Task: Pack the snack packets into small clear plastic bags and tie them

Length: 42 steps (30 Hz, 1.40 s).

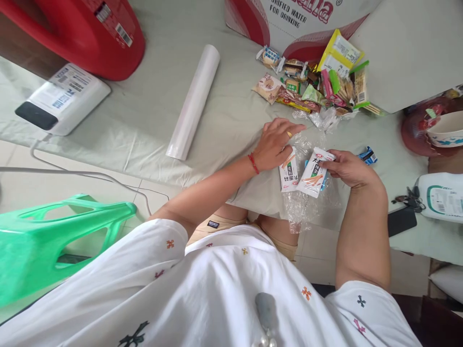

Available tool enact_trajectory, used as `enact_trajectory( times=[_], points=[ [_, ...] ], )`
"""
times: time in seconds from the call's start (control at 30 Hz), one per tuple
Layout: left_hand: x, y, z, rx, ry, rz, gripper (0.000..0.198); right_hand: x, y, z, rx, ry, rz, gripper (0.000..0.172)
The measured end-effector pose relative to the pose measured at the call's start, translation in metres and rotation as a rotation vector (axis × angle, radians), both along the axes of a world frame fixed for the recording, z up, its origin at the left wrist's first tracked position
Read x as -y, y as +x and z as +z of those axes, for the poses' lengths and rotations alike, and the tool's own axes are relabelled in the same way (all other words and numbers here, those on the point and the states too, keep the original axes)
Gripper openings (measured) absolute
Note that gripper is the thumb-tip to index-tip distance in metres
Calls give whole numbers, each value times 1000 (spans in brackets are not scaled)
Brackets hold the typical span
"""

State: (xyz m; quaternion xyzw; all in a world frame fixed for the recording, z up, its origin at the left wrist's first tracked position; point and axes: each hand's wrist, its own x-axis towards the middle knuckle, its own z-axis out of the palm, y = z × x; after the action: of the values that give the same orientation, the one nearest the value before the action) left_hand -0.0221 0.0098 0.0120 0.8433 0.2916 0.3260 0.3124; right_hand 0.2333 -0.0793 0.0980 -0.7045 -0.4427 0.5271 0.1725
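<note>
My right hand [349, 166] pinches the upper edge of a white snack packet [313, 173] printed with orange sticks. My left hand [278, 142] has its fingers stretched out over a crinkled clear plastic bag [298, 212], with its thumb by the top of a second white snack packet [288, 176]. Both packets are over the bag, side by side at the table's front edge. Part of a blue packet [324, 181] shows behind the one I hold. Another blue wrapper [368, 155] lies just beyond my right hand.
Several wrapped snacks [292, 86] are heaped before a drinking-water carton [267, 24]. To the left are a clear-film roll [193, 103], a white device [65, 99] and a red jug [123, 43]. A phone [402, 221] and keys [410, 198] lie right; a green stool [54, 236] stands below.
</note>
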Motion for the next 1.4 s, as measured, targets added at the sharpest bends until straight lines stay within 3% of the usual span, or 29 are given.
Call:
enact_trajectory(
  times=[0.13, 0.27, 0.37, 0.53, 0.63, 0.77, 1.0, 1.23, 1.4],
  points=[
    [2, 2, -2, -26, 14, -221, 71, -5, -22, 4, -130, 2, 31, 44],
    [-3, 3, -5, -37, -48, -295, 79, -9, -42, 17, -269, 58, 68, 46],
    [-6, 1, -2, -30, -67, -304, 70, -9, -50, 25, -303, 91, 82, 45],
    [-12, -7, 6, 30, -65, -210, 18, -7, -46, 28, -273, 83, 49, 45],
    [-17, -12, 10, 111, -80, -111, 21, -13, -38, 22, -227, 58, -18, 50],
    [-18, -15, 17, 132, -131, -86, 23, -31, -43, 11, -181, 25, -65, 56],
    [-15, -13, 18, 146, -190, -42, 16, -55, -72, -5, -65, 9, 123, 48],
    [-16, -6, 3, 145, -219, 20, 18, -63, -65, -5, 84, 86, 348, 38],
    [-18, -2, -6, 72, -231, 67, 13, -67, -64, -3, 57, 0, 369, 37]
  ],
)
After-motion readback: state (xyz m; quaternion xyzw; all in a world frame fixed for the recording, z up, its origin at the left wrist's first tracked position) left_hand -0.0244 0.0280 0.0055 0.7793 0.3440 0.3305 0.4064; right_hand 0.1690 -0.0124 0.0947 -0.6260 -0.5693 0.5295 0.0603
